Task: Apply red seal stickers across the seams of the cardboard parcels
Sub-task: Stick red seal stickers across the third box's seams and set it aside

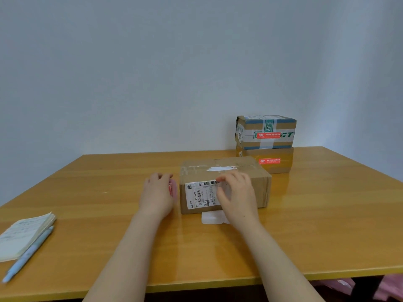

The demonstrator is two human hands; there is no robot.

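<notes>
Far off to the left of my left hand (158, 195), a notepad (26, 234) lies on the desk (327, 225) with a pale blue pen (28, 253) just beside it. My left hand is curled around a red seal sticker (171, 188), held on edge right against the left end of the near parcel (257, 182). That parcel sits between my hands and, as far as I see, carries no red seal yet.

It is a plain brown carton. A white shipping label with barcodes covers its front face, and clear tape and a torn white scrap run along the top seam. My right hand (236, 192) is over the label with its fingertips at the front top edge. I cannot tell whether it grips anything or only rests there.

Just under my right wrist, a white backing slip (212, 217) lies on the desk against the parcel's foot. Beyond and to the right of my right hand stand two stacked parcels (265, 149), each showing a red sticker on its front. I judge two are done and this one is left.
</notes>
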